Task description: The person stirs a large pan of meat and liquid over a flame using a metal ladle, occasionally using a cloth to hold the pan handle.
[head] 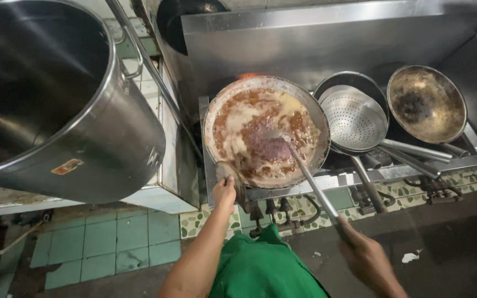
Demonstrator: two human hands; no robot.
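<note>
A wok [320, 122] sits on a gas stove, filled with a brown and creamy sauce mixture [255, 129]. My left hand [224, 192] grips the wok's near handle at its lower left rim. My right hand [362, 251] holds the end of a long metal ladle [310, 179], whose bowl rests in the middle of the sauce. A green cloth or apron [263, 267] hangs at my waist below the wok.
A very large steel stockpot [84, 149] stands on a tiled counter at left. To the right of the wok lie a perforated metal strainer [354, 118] in a pan and a dark used wok [426, 102]. Burner knobs [282, 212] line the stove front. Green floor tiles [111, 243] lie below.
</note>
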